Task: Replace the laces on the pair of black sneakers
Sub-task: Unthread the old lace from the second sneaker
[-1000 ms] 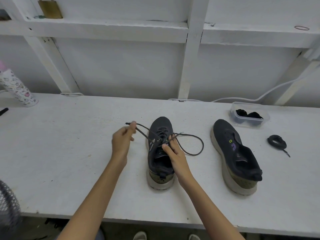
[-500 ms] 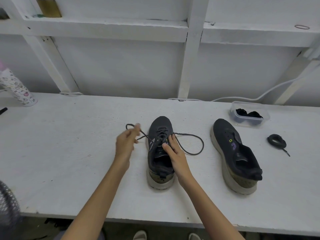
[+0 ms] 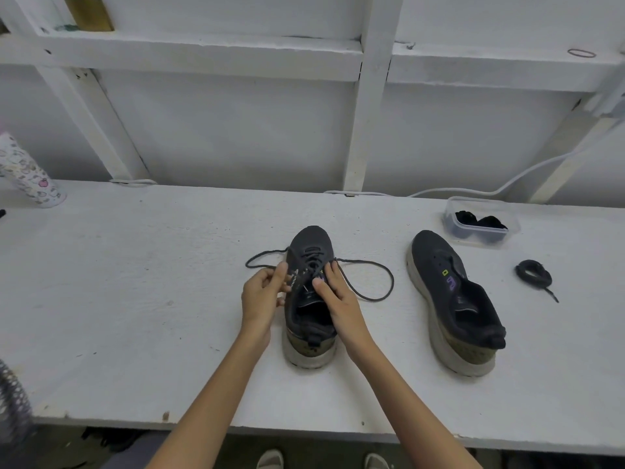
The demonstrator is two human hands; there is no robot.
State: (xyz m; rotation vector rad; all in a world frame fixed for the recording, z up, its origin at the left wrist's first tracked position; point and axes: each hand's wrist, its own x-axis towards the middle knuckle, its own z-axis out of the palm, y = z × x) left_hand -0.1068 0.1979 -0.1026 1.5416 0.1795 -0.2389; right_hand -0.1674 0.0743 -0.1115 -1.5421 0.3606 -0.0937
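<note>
A black sneaker (image 3: 309, 319) with a pale sole stands toe-away in the middle of the white table (image 3: 135, 299). A dark lace (image 3: 368, 296) is threaded through its lower eyelets and loops out on both sides. My left hand (image 3: 262, 296) pinches the left strand against the shoe's left side. My right hand (image 3: 338, 296) pinches the lace at the eyelets on the tongue's right side. The second black sneaker (image 3: 453, 299) stands to the right with no lace in it. A coiled black lace (image 3: 533, 273) lies on the table further right.
A clear plastic box (image 3: 480, 225) with dark items inside sits at the back right. A patterned tumbler (image 3: 28, 170) stands at the far left. A white cable (image 3: 473, 189) runs along the wall. The table's front edge is just below my forearms.
My left hand has come in from the left with the lace end, up against the shoe's side. The left strand now lies slack in a loop. My right hand has stayed at the eyelets.
</note>
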